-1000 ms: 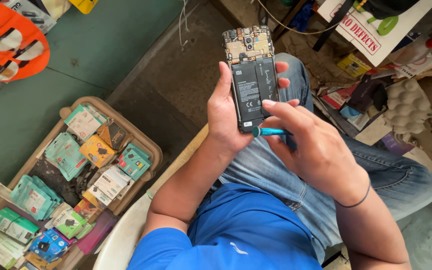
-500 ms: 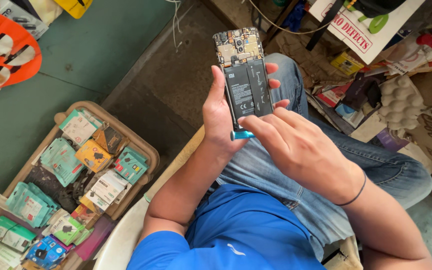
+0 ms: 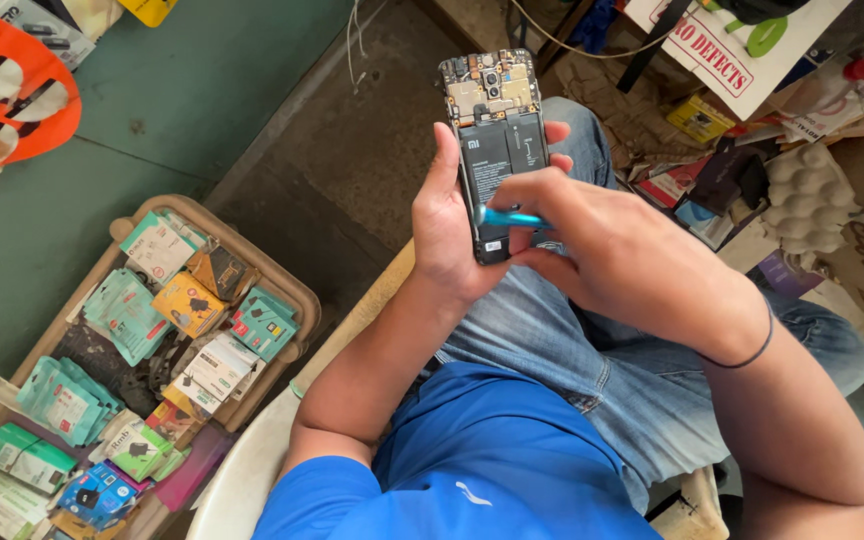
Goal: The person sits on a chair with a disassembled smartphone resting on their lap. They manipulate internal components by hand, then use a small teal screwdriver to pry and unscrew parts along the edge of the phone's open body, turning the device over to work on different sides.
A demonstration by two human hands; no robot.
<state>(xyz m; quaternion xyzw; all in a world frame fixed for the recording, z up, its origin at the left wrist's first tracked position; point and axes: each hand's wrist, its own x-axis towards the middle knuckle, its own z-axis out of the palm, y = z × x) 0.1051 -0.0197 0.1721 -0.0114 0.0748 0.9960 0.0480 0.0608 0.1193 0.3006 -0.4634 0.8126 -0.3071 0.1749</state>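
Observation:
My left hand (image 3: 449, 228) grips an opened phone (image 3: 493, 130) upright above my lap, its back cover off so the black battery and the circuit board at the top show. My right hand (image 3: 612, 258) pinches a small blue tool (image 3: 508, 217) and lays it across the lower part of the battery. My fingers hide the phone's bottom end. Jeans and a blue shirt fill the view below my hands.
A beige tray (image 3: 297, 290) with several small green, yellow and white packets sits on the floor at left. An orange item (image 3: 2, 85) lies at top left. Papers, a cardboard egg tray (image 3: 812, 200) and clutter lie at right. I sit on a pale seat (image 3: 242, 480).
Both hands kept the phone in nearly the same place. My right hand shifted the blue tool up from the phone's lower edge onto the lower battery area.

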